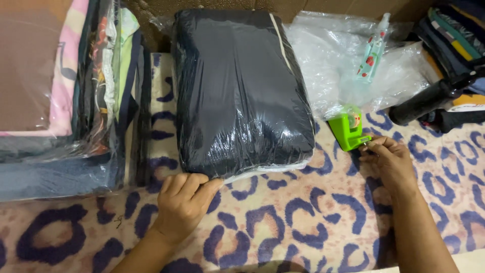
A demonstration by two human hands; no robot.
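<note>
Left hand (pixel 182 199): grip pressed flat on the dark folded cloth in clear plastic wrap (pixel 241 86).
Right hand (pixel 389 161): grip pinching tape at the small green plastic tape dispenser (pixel 346 130).
Done: cloth wrapped.
Left: flap not taped yet.

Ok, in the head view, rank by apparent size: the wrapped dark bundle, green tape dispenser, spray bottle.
1. Wrapped dark bundle, largest by far.
2. and 3. Green tape dispenser and spray bottle look alike in size; the bottle lies farther away, so unranked.

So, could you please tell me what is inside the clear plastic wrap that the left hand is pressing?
Folded dark navy clothing with a pale stripe along its right side fills the plastic wrap under the left hand. Any layers beneath the top fold are hidden.
</note>
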